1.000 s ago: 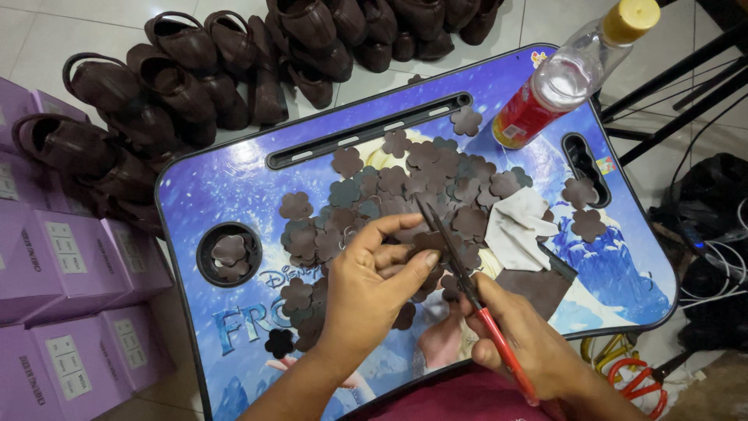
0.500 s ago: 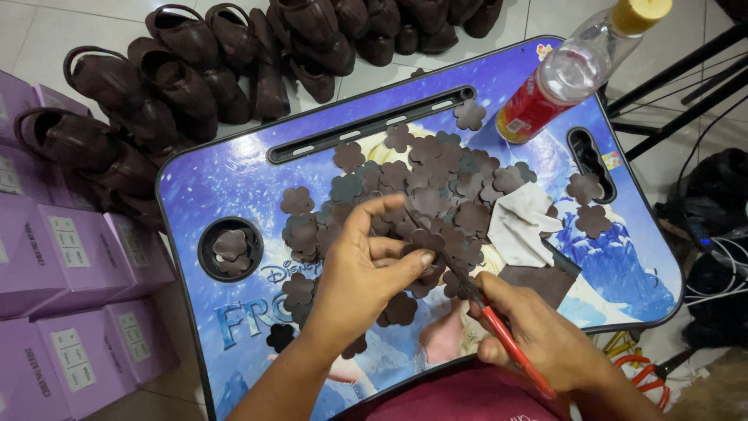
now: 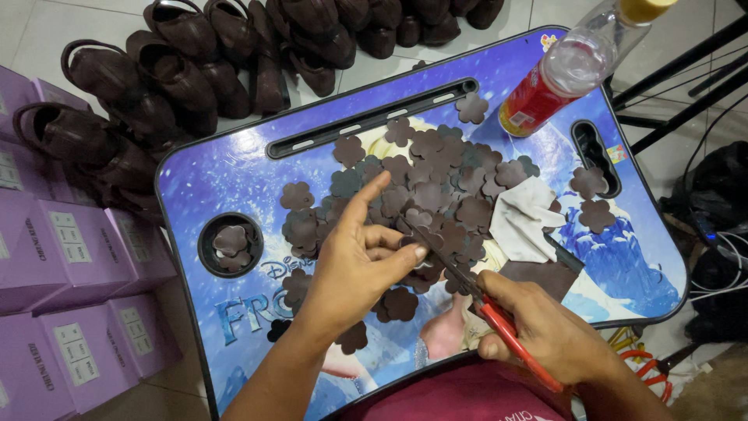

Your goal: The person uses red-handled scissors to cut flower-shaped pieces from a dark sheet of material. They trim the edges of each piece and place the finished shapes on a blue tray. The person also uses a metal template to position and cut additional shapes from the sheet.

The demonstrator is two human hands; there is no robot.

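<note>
Fingers of the left hand [image 3: 360, 261] curl, its grip pinching a brown flower cutout [image 3: 413, 243], forefinger raised; the right hand [image 3: 545, 331] is fisted, its grip closed around red-handled scissors [image 3: 475, 292]. Both hover over the desk [image 3: 234, 175].

Middle of the lap tray surface [image 3: 234, 175] is covered by a heap of brown flower cut-outs [image 3: 436, 179]. Bare room is left along the tray's left part, around the round cup recess [image 3: 231, 243]. The far right corner is blocked by a plastic bottle [image 3: 565, 70]. Leftward passage is hemmed by purple boxes [image 3: 70, 288] and dark brown shoes [image 3: 156, 78].
</note>
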